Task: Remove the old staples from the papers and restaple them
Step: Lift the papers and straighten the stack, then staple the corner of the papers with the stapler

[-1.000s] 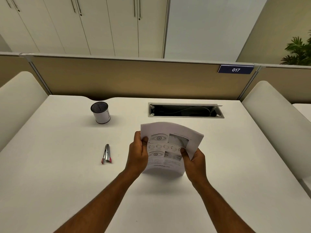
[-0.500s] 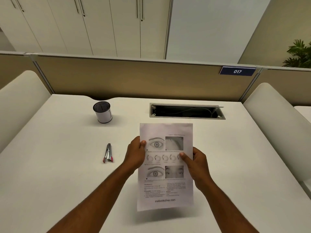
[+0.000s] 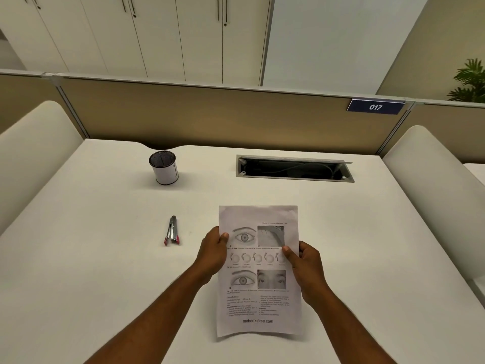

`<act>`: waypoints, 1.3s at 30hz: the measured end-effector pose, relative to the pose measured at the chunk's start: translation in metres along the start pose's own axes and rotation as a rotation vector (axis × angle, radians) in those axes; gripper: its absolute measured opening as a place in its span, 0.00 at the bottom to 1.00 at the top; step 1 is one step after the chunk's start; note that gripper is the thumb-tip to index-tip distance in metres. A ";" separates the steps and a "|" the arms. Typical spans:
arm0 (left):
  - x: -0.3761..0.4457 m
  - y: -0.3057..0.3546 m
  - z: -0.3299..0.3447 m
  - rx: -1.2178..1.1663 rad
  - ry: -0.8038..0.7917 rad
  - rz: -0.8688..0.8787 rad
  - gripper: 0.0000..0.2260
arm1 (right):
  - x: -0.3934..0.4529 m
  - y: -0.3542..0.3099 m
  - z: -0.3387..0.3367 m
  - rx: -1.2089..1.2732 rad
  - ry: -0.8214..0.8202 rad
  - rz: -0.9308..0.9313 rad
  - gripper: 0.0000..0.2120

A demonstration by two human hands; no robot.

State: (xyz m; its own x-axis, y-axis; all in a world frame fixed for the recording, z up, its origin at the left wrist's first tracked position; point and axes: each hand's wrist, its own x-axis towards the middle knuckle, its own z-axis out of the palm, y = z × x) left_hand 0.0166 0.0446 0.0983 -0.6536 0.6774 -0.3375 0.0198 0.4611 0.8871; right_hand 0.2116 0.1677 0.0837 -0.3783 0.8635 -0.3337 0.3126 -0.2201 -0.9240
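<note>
A set of white papers (image 3: pixel 258 303), printed with eye pictures and text, is held flat just above the white desk (image 3: pixel 105 271). My left hand (image 3: pixel 214 252) pinches its left edge with the thumb on top. On the opposite edge my right hand (image 3: pixel 304 266) pinches it the same way. A small metal stapler with pink ends (image 3: pixel 172 230) lies on the desk to the left of the papers, apart from both hands. No staple is clear to me on the page.
A white mesh-topped pen cup (image 3: pixel 164 167) stands at the back left. An open cable slot (image 3: pixel 294 169) is cut into the desk behind the papers. A beige partition (image 3: pixel 210 119) closes the far edge, and padded side panels flank the desk.
The papers stood upright and bowed one second ago; they now lie flat with the printed page facing up, lower toward me. Both hands kept their hold on the side edges.
</note>
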 end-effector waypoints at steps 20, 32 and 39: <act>0.005 -0.031 0.003 0.090 0.057 -0.103 0.13 | 0.009 0.011 0.003 -0.080 0.016 0.041 0.08; 0.008 -0.073 -0.020 0.134 0.013 -0.272 0.14 | 0.020 -0.002 0.054 -0.656 -0.105 -0.285 0.16; 0.007 -0.095 -0.053 0.172 0.016 -0.342 0.16 | 0.025 -0.013 0.131 -0.794 -0.435 -0.456 0.12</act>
State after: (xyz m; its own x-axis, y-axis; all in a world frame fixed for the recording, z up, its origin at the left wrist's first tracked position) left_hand -0.0300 -0.0247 0.0281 -0.6560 0.4592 -0.5989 -0.0759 0.7495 0.6577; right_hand 0.0843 0.1330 0.0626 -0.8412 0.5148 -0.1654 0.4880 0.5911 -0.6423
